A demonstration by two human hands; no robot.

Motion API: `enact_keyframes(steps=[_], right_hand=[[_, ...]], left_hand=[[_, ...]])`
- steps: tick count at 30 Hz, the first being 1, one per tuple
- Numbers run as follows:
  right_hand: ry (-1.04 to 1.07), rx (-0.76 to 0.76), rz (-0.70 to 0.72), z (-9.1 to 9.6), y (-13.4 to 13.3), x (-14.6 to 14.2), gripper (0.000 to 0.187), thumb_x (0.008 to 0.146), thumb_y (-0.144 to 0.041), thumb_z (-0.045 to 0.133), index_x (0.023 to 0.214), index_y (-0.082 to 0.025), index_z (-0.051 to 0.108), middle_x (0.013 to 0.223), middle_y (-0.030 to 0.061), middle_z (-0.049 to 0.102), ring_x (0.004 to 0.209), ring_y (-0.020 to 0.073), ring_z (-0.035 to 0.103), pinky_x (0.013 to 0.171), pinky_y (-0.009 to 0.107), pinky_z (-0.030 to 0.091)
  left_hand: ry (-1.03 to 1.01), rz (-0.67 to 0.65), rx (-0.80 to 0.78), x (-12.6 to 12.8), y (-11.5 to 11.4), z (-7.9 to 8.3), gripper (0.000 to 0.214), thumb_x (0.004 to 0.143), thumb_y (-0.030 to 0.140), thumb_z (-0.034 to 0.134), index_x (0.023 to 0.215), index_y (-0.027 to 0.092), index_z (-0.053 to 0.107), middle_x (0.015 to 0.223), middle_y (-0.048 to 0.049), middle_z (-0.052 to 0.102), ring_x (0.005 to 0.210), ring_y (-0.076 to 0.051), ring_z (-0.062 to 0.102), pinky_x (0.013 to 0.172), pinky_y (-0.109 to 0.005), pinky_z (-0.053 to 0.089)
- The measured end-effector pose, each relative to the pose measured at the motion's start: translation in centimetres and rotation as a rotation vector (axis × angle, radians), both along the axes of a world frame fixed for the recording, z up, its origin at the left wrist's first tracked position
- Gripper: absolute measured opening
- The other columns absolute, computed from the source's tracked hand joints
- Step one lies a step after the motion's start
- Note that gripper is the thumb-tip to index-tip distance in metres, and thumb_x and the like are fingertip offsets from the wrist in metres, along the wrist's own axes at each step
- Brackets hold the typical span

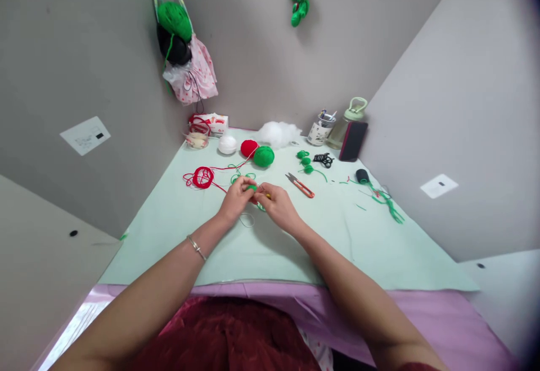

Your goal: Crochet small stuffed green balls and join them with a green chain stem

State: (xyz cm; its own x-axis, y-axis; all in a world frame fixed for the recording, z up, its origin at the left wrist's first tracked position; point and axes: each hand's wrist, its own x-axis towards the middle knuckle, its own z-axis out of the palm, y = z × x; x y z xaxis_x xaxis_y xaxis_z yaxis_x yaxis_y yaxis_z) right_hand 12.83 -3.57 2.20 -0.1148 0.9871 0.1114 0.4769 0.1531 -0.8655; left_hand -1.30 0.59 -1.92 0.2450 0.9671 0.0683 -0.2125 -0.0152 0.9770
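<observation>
My left hand pinches a small green crochet piece above the middle of the table. Close beside it, my right hand is closed round a crochet hook, of which a yellow bit of handle and a thin metal shaft show. The hook's tip meets the green piece, partly hidden by fingers. Loose green yarn lies just behind my hands. A red yarn coil rests to the left, its strand running towards my left hand. Orange thread snips lie to the right, apart from my hand.
Behind stand a green yarn ball, a red ball, a white ball and white stuffing. Small green crocheted pieces, a black claw clip, a phone and a bottle are back right. Walls enclose the table.
</observation>
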Motion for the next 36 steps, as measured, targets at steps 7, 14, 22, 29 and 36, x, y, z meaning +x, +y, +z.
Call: enact_keyframes(steps=[7,14,22,29,36], right_hand=[[0.091,-0.050,0.018,0.5,0.0,0.7,0.020,0.080,-0.037,0.054,0.075,-0.018,0.061,0.060,-0.0045,0.048,0.058,0.0121,0.039,0.058,0.027,0.031],[0.049,-0.023,0.035,1.1,0.4,1.5,0.028,0.084,-0.044,0.057,0.078,-0.017,0.065,0.063,-0.0040,0.050,0.059,0.0116,0.040,0.058,0.026,0.033],[-0.123,0.192,-0.175,0.1,2.1,5.3,0.031,0.094,-0.039,0.052,0.097,-0.016,0.072,0.095,0.0124,0.071,0.085,0.0237,0.061,0.080,0.037,0.046],[-0.116,0.296,0.128,-0.3,1.2,3.1,0.048,0.091,-0.018,0.046,0.136,-0.025,0.060,0.140,0.0103,0.065,0.125,0.0233,0.061,0.105,0.040,0.046],[-0.089,0.109,0.090,-1.2,1.8,3.3,0.025,0.088,-0.023,0.051,0.106,-0.018,0.067,0.072,-0.0008,0.061,0.069,0.0164,0.055,0.070,0.030,0.043]], left_hand=[[0.025,-0.034,0.024,0.1,-0.4,0.9,0.015,0.072,0.018,0.073,0.085,0.019,0.067,0.076,0.0020,0.066,0.072,-0.015,0.062,0.072,-0.028,0.051],[0.013,0.013,-0.032,0.0,-0.3,0.5,0.015,0.073,0.023,0.074,0.086,0.019,0.069,0.084,-0.0009,0.069,0.079,-0.016,0.062,0.072,-0.028,0.046],[-0.116,0.020,-0.133,-0.4,-0.2,0.9,0.029,0.075,0.032,0.076,0.091,0.019,0.057,0.090,-0.0024,0.069,0.086,-0.016,0.068,0.090,-0.037,0.055],[-0.026,0.037,-0.058,0.2,-0.4,0.4,0.031,0.066,0.024,0.082,0.089,0.019,0.062,0.087,-0.0003,0.068,0.085,-0.017,0.065,0.088,-0.035,0.052],[0.051,0.062,0.016,0.1,-0.3,0.0,0.029,0.070,0.029,0.082,0.092,0.018,0.067,0.086,-0.0022,0.070,0.085,-0.019,0.065,0.086,-0.035,0.049]])
